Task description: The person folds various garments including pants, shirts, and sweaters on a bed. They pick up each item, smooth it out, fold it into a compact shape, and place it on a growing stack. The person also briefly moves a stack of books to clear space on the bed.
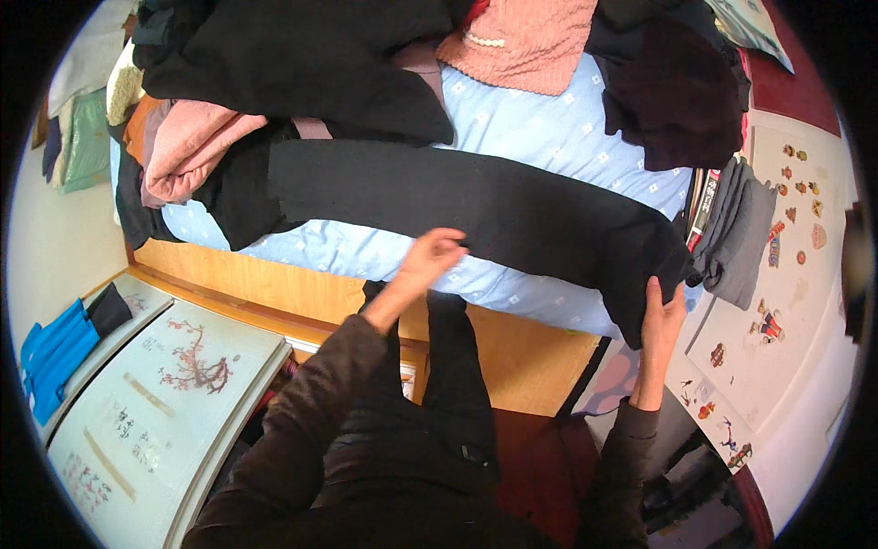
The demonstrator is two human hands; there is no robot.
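Observation:
A long black garment (473, 199), folded into a narrow strip like a pair of trousers, lies across a light blue bedsheet (329, 240) with white flowers. At its right end my right hand (663, 312) grips the fabric, thumb on the near side, where a corner hangs over the bed's edge. My left hand (434, 255) is blurred, its fingers curled at the garment's lower edge near the middle. Whether those fingers pinch the cloth is unclear.
Behind lie a large black garment (295, 62), a pink ribbed garment (525, 44) and a dark garment (679, 103). A folded pink garment (199, 144) sits left. Grey folded clothes (737, 233) rest right, beside a stickered white surface (761, 288). Painted panels (185, 370) stand lower left.

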